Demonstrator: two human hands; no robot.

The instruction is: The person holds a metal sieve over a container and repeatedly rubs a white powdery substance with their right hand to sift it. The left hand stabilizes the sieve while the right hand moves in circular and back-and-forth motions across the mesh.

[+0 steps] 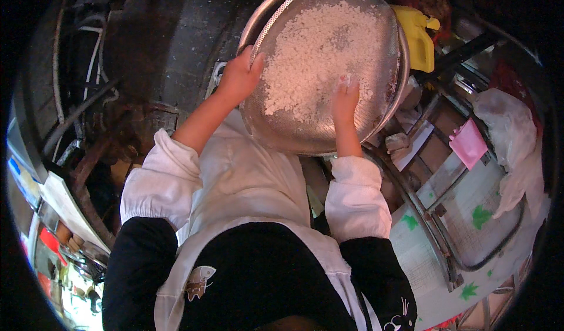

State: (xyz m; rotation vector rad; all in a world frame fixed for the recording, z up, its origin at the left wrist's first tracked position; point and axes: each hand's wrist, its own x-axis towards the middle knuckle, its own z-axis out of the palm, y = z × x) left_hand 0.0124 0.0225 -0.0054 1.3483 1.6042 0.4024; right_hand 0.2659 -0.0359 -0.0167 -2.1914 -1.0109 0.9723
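Note:
A round metal sieve (pixel 286 135) with a perforated rim sits tilted over a wide metal basin (pixel 405 66). White crumbly material (pixel 304 58) is spread across its mesh. At the sieve's left edge, my left hand (pixel 240 76) grips the rim, thumb on the inner side. My right hand (pixel 346 97) is over the lower right of the mesh, at the edge of the crumbs. White bits cling to its fingertips; whether it pinches any crumbs cannot be made out. The basin's inside is mostly hidden beneath the sieve.
A yellow plastic jug (pixel 416 38) stands right of the basin. Farther right are a metal frame (pixel 414 199), a pink plastic item (pixel 469 145) and a clear plastic bag (pixel 506 124). Metal bars (pixel 59 66) rise at the left.

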